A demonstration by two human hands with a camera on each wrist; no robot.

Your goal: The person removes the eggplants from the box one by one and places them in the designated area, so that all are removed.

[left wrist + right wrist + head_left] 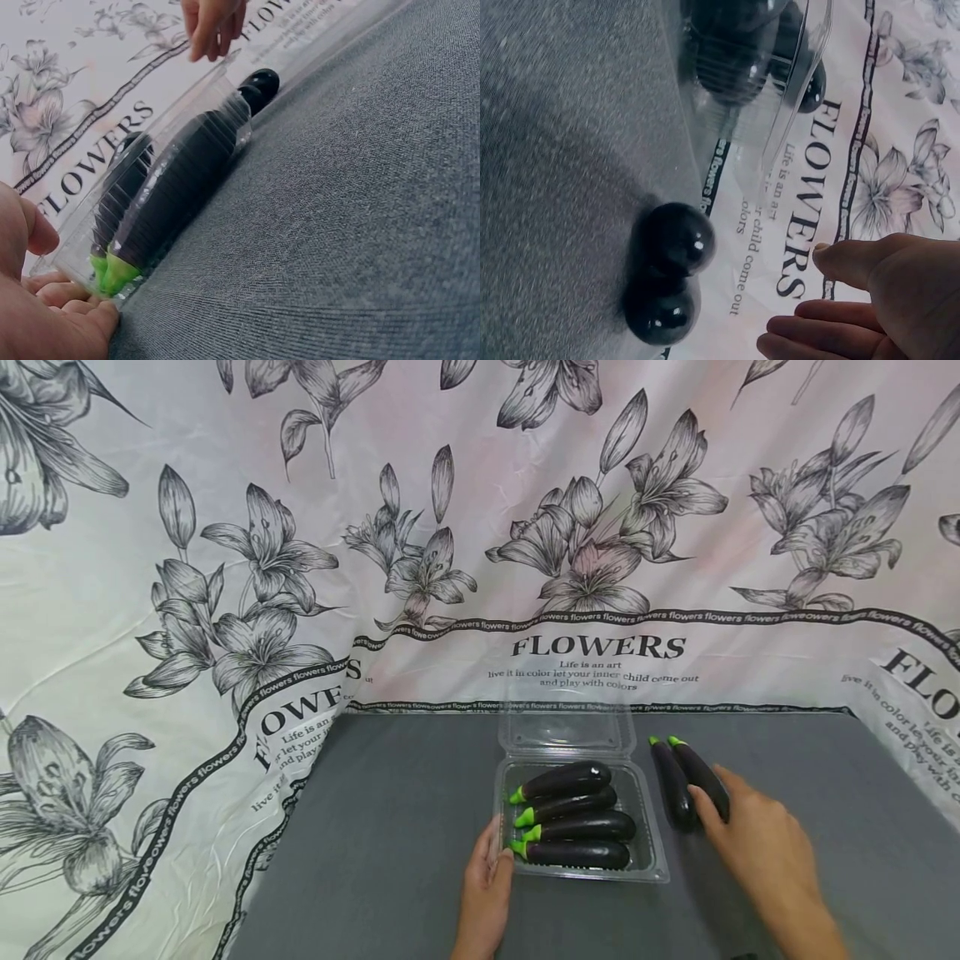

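A clear plastic clamshell container (656,860) rests on the grey table with its lid (566,731) raised at the back. Several dark eggplants (577,825) with green stems lie side by side in it, stems to the left. My left hand (483,885) grips the container's near left edge, thumb over the rim; in the left wrist view its fingers (67,296) are at the corner. To the container's right lie two more eggplants (670,781), stems pointing away. Over their near ends is my right hand (761,843), its thumb and fingers extended and apart in the right wrist view.
A grey cloth (390,827) covers the table. White flower-printed fabric (420,668) hangs behind it and along both sides, close behind the raised lid.
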